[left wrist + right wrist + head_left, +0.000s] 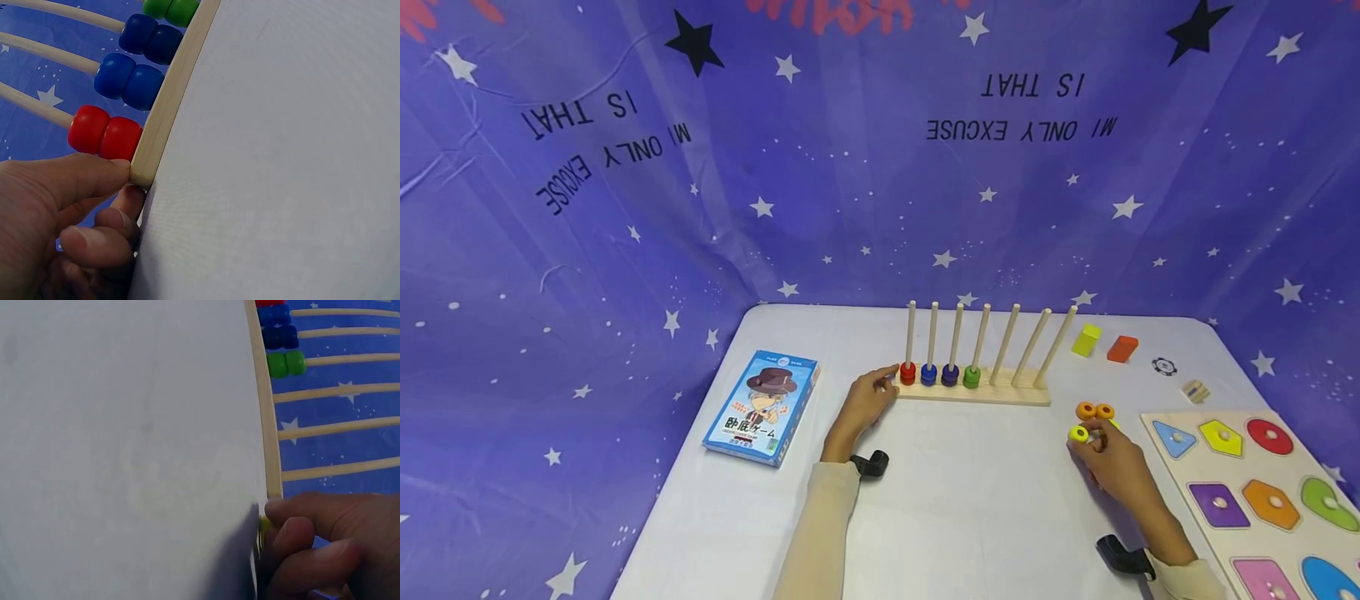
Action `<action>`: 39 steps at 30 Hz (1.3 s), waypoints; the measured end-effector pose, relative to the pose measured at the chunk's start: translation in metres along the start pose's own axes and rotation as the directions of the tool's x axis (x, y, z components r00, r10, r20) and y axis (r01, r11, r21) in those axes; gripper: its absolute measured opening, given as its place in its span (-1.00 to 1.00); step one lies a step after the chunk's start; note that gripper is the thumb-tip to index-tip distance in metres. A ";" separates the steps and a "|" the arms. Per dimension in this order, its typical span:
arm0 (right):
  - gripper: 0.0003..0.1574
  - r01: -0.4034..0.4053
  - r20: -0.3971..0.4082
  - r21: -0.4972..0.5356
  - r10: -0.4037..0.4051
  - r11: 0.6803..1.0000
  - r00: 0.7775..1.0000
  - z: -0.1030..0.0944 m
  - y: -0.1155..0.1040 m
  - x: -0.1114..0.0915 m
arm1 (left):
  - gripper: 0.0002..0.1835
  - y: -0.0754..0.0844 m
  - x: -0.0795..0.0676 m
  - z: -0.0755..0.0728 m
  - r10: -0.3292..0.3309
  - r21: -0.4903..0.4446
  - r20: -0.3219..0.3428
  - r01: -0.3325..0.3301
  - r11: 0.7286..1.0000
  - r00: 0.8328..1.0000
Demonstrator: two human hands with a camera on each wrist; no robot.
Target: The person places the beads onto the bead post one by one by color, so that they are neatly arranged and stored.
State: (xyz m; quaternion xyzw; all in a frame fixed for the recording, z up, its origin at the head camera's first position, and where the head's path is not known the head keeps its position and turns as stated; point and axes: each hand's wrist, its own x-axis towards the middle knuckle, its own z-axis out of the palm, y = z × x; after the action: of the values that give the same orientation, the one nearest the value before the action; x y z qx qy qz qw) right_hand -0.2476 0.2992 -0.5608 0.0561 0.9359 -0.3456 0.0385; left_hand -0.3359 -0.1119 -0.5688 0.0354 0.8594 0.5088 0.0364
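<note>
Wooden peg rack [1018, 398], four pegs loaded, and we're into bead-picking!
It stands towards the table's [962, 508] back; we see the left hand [863, 404] pinching its end, the right hand [1120, 467] curled at a yellow bead [1078, 433], grip unclear. Next probably calls for a secure pinch, then a lift onto the bare peg beside the green beads [972, 377].

Head view is bright, with even light on the tabletop [970, 508]. Red beads [103, 132] show small glints. Dark shadow lies beside the right hand [331, 544].
</note>
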 end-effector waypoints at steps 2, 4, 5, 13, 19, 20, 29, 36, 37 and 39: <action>-0.34 0.021 -0.021 0.003 -0.021 1.000 1.000 -0.001 -0.006 0.000 | -0.54 0.000 0.000 0.000 0.000 0.003 0.001 0.000 1.000 1.000; -0.36 0.055 -0.052 0.001 -0.055 0.998 0.997 -0.004 -0.014 0.000 | -0.54 0.001 0.000 0.000 -0.002 -0.003 0.000 0.002 1.000 1.000; -0.37 0.069 -0.068 -0.001 -0.069 0.998 0.995 -0.007 -0.020 0.000 | -0.54 0.001 0.000 0.000 -0.002 -0.003 -0.001 0.002 1.000 1.000; -0.41 0.271 -0.202 0.014 -0.263 0.963 0.943 -0.054 -0.110 0.012 | -0.53 -0.001 0.000 -0.001 -0.003 -0.023 -0.007 0.003 1.000 1.000; -0.37 0.345 -0.215 0.035 -0.330 0.938 0.919 -0.078 -0.177 0.029 | -0.52 -0.002 0.000 -0.001 -0.013 -0.032 0.008 0.013 0.999 1.000; -0.36 0.350 -0.210 0.033 -0.335 0.936 0.918 -0.079 -0.185 0.033 | -0.52 -0.002 0.000 -0.001 -0.012 -0.029 0.012 0.012 1.000 1.000; -0.41 0.341 -0.170 0.036 -0.331 0.939 0.928 -0.069 -0.208 0.053 | -0.52 0.001 -0.001 0.002 0.017 -0.033 0.013 -0.016 0.999 1.000; -0.40 0.352 -0.190 0.007 -0.344 0.936 0.919 -0.066 -0.208 0.056 | -0.53 0.001 0.001 0.001 0.021 -0.014 0.001 -0.021 1.000 1.000; -0.37 0.355 -0.190 0.008 -0.347 0.935 0.918 -0.066 -0.208 0.056 | -0.53 0.000 0.001 0.000 0.019 -0.011 0.000 -0.019 1.000 1.000; -0.32 0.363 -0.201 0.015 -0.353 0.932 0.914 -0.067 -0.208 0.054 | -0.52 0.000 0.001 -0.001 0.009 -0.006 0.004 -0.009 1.000 1.000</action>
State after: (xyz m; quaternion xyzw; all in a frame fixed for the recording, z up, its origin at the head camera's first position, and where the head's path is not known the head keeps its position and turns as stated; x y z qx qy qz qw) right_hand -0.3309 0.1905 -0.3824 -0.0817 0.9202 -0.3640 -0.1188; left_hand -0.3372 -0.1125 -0.5689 0.0401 0.8575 0.5116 0.0362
